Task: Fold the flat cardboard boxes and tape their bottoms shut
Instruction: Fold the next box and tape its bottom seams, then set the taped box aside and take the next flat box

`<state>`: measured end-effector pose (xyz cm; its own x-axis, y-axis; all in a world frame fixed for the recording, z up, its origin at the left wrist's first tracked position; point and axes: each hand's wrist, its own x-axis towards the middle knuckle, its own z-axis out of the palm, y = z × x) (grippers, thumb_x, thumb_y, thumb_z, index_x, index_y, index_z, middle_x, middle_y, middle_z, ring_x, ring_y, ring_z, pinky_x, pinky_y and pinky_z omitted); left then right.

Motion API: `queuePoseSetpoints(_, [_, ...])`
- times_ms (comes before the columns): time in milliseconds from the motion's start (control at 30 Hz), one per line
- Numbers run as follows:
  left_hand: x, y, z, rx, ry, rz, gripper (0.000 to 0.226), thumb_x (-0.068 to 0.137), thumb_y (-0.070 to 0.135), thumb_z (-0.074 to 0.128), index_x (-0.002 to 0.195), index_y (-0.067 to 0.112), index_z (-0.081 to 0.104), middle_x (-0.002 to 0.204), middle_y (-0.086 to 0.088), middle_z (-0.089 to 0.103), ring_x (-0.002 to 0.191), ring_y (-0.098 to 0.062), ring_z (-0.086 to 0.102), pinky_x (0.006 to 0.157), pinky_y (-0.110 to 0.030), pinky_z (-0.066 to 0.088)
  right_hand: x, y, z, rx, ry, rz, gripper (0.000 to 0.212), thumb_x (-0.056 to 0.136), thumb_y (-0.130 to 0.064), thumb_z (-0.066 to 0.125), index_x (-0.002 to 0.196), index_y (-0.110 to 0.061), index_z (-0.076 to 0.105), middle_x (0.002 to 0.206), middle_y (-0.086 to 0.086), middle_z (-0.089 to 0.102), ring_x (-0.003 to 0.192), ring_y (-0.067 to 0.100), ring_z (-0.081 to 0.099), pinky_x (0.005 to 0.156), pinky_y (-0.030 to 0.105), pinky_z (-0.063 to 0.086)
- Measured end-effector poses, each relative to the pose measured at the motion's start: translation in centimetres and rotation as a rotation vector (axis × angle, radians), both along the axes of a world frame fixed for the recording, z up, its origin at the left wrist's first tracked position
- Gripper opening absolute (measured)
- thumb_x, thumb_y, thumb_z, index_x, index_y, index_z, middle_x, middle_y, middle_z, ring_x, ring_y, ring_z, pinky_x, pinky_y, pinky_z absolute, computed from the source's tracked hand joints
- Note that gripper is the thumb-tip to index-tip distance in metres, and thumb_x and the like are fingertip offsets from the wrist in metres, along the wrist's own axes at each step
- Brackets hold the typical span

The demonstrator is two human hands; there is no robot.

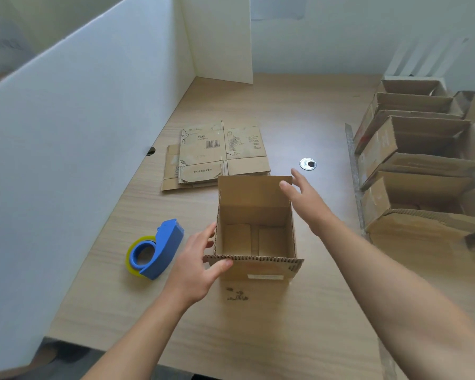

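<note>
A pale wood-grain table [285,325] fills my feed, fenced on its left by a tall white partition [80,119] that meets a second white panel [222,37] at the far corner. I see a dark half-round notch [150,151] at the partition's foot, where it touches the tabletop. A round silver cable port [308,164] with a dark centre sits in the table, right of middle. A blurred paper sheet [277,6] hangs on the back wall [340,37]. A thin grey strip [354,171] runs along the tabletop at right.

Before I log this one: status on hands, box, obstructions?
Left grip holds upright box at near-left corner. Right grip open at far-right corner. Tape dispenser left, flat stack behind, neither blocking.
</note>
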<state>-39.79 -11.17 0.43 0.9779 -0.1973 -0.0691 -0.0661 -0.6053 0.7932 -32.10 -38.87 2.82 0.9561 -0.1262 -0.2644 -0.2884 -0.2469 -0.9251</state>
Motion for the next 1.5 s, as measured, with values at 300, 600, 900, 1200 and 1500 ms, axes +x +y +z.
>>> queuePoseSetpoints(300, [0.5,-0.3,-0.1,0.011,0.0,0.011,0.082,0.084,0.029,0.078,0.152,0.034,0.034,0.133,0.012,0.051,0.115,0.008,0.05,0.08,-0.004,0.043,-1.0,-1.4,-0.8,-0.086,-0.121,0.088,0.016,0.101,-0.032,0.053,0.105,-0.039,0.067,0.106,-0.013,0.067,0.104,0.003,0.061,0.096,0.036,0.05])
queuePoseSetpoints(600, [-0.2,0.8,-2.1,-0.143,0.188,0.027,0.082,0.071,0.053,0.076,0.145,0.038,0.045,0.128,0.01,0.061,0.118,-0.007,0.056,0.101,-0.035,0.05,-6.3,-3.0,-2.7,0.093,-0.169,-0.069,0.04,0.105,-0.031,0.048,0.145,-0.037,0.047,0.135,-0.014,0.058,0.122,0.0,0.056,0.095,0.03,0.05])
queuePoseSetpoints(900, [-0.4,0.1,-3.9,-0.239,0.395,0.133,0.036,0.087,0.014,0.076,0.117,0.029,0.064,0.11,0.014,0.072,0.11,-0.005,0.063,0.087,-0.022,0.052,-13.3,-1.6,-9.7,-0.031,0.17,0.23,0.081,0.087,-0.019,0.066,0.153,-0.039,0.024,0.16,-0.013,0.032,0.145,0.003,0.029,0.117,0.028,0.029])
queuePoseSetpoints(1200, [0.8,-2.9,-0.9,-0.377,0.296,0.202,0.034,0.082,0.04,0.074,0.114,0.03,0.066,0.104,0.01,0.073,0.099,-0.019,0.067,0.086,-0.038,0.057,-13.2,1.0,-6.2,0.158,-0.085,-0.142,0.097,0.062,-0.05,0.088,0.145,-0.048,0.036,0.134,-0.019,0.044,0.122,-0.007,0.049,0.097,0.024,0.047])
queuePoseSetpoints(1500, [0.0,-5.7,1.8,-0.391,0.269,-0.003,0.036,0.077,0.045,0.072,0.111,0.038,0.067,0.113,0.007,0.071,0.1,-0.017,0.068,0.09,-0.043,0.057,-17.1,0.1,-1.3,0.196,-0.17,-0.375,0.067,0.074,-0.021,0.089,0.123,-0.043,0.048,0.106,-0.024,0.069,0.1,0.007,0.07,0.085,0.033,0.059])
